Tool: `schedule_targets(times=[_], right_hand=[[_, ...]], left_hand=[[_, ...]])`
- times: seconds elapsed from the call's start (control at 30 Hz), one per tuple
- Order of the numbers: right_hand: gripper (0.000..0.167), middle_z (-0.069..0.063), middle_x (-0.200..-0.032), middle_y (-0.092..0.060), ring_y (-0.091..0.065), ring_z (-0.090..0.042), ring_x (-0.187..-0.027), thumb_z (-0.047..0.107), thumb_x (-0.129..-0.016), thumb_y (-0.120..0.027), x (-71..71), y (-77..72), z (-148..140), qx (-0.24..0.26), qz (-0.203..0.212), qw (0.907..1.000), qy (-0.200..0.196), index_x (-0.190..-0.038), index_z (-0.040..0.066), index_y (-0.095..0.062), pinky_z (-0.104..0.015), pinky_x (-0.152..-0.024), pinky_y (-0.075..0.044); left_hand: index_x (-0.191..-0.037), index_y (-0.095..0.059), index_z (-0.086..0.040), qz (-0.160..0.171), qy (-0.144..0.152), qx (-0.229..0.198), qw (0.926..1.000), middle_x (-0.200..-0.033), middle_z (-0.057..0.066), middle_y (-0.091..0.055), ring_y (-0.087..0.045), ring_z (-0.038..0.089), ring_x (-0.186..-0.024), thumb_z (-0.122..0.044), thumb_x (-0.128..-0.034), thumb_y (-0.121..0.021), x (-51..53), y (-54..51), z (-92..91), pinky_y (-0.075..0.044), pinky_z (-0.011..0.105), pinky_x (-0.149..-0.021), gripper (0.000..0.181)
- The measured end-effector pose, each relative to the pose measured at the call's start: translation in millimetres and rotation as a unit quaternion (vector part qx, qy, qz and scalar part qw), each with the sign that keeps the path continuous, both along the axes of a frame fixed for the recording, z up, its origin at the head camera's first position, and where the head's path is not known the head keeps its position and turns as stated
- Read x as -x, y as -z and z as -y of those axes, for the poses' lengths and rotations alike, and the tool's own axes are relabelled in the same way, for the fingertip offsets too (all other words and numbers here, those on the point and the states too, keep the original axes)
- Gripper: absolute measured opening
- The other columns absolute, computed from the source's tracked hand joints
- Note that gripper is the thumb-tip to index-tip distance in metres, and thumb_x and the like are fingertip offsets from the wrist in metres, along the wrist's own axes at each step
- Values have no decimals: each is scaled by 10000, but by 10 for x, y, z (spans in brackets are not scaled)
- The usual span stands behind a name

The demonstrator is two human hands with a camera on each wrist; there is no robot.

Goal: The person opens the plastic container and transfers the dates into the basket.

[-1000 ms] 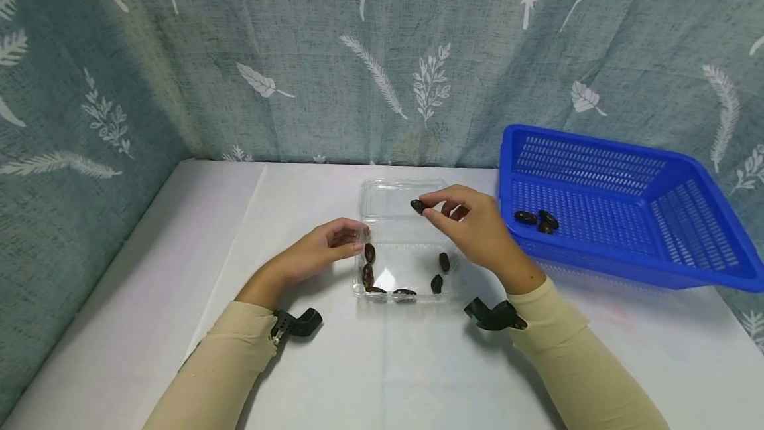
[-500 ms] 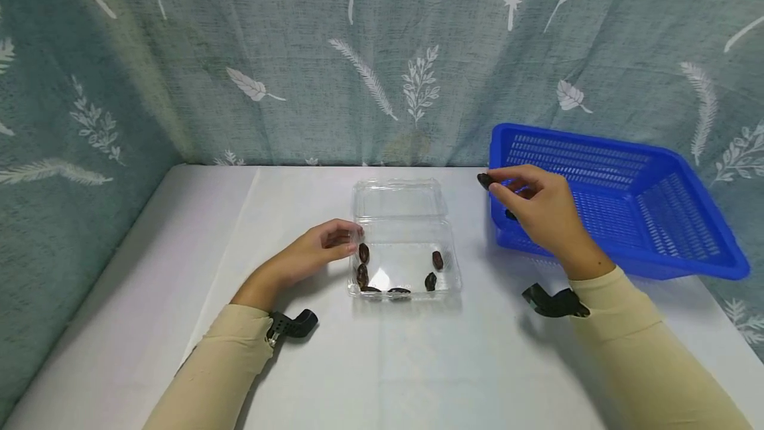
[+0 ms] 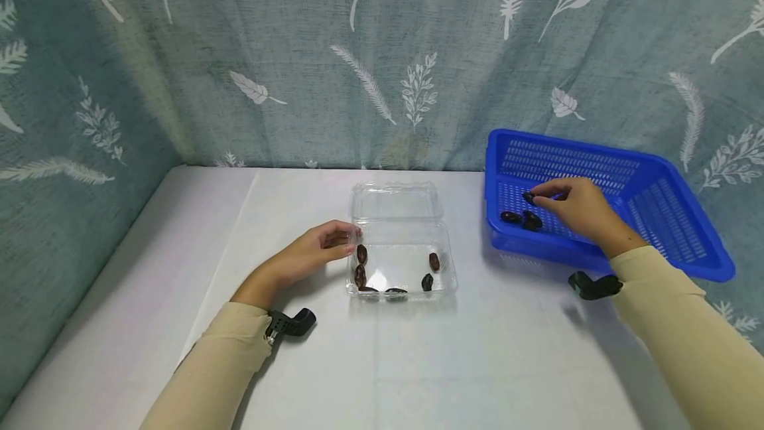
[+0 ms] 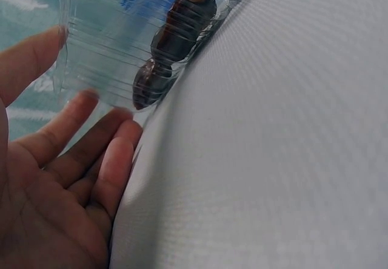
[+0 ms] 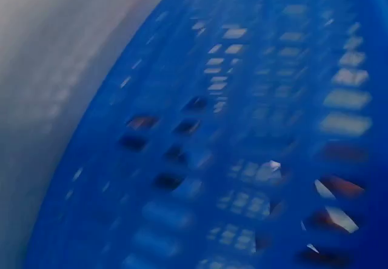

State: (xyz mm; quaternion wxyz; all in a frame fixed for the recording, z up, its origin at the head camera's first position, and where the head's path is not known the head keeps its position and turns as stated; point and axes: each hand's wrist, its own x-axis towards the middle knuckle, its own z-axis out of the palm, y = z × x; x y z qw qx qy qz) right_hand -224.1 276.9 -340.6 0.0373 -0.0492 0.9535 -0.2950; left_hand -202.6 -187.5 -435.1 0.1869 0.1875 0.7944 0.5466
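Left hand: the person's left hand [image 3: 313, 251], left of centre in the head view, is loosely curved, thumb apart from the fingers; thumb and fingertips touch the left side of the container.
Right hand: the person's right hand [image 3: 575, 208], at the right of the frame over the basket, pinches a glossy dark brown oval fruit [image 3: 528, 198] between thumb and forefinger.
Clear container: the clear plastic hinged container [image 3: 402, 261] lies near the centre, lid laid back towards the top of the frame. Six similar fruits line its base: two on the left [image 3: 361, 254], two along the near edge [image 3: 396, 292], two on the right [image 3: 434, 261].
Blue basket: the blue rectangular perforated plastic basket [image 3: 549, 244] stands at the right; more fruits [image 3: 510, 217] lie in its near-left corner.
Right wrist view: blurred blue mesh; the hand's grip cannot be seen there.
Surface: white tabletop [image 3: 298, 377].
Backdrop: grey-green leaf-print curtain [image 3: 310, 85].
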Motion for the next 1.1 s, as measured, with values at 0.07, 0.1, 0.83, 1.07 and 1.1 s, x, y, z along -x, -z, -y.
schedule_targets(times=[0.07, 0.1, 0.83, 1.07, 1.1], right_hand=[[346, -272, -1302, -622, -596, -401, -1125, 232, -1013, -597, 37, 31, -52, -207, 228, 9995, -87, -1273, 14, -661, -370, -749, -546], [347, -283, -1303, -617, -580, -428, -1154, 219, -1011, -598, 54, 46, -70, -274, 309, 9991, -133, -1273, 0, -656, -413, -781, -549], [255, -260, -1149, -691, -636, -379, -991, 158, -999, -600, 32, 79, 17, -469, -695, 9962, -231, -1158, -7, -712, -381, -693, -526], [159, -161, -1034, -730, -637, -247, -829, 113, -958, -670, -174, -90, 538, 182, -1886, 9802, -569, -1073, 38, -752, -138, -632, -465], [149, -145, -1021, -732, -630, -227, -814, 97, -949, -680, -197, -101, 628, 273, -2030, 9765, -677, -1063, 42, -756, -122, -645, -461]], left_hand=[[-1390, -515, -94, 8, -10, -25, 10000, -1456, 125, -525, -457, 323, -1401, -256, -987, -650, 8, 2, -5, -354, 507, -1173, 454], [-1390, -514, -91, 7, -4, -30, 10000, -1455, 128, -525, -456, 325, -1401, -251, -989, -646, 8, 1, -4, -355, 509, -1172, 451], [-1396, -508, -82, 33, 46, -42, 10000, -1455, 134, -527, -453, 324, -1404, -251, -994, -639, 3, -12, -6, -346, 512, -1178, 455], [-1394, -506, -63, 37, 89, -105, 9999, -1448, 145, -531, -465, 324, -1393, -225, -1000, -628, 11, -10, -14, -351, 504, -1177, 443], [-1393, -506, -62, 46, 84, -118, 9999, -1445, 146, -532, -468, 323, -1391, -224, -1000, -629, 12, -9, -16, -352, 502, -1177, 442]])
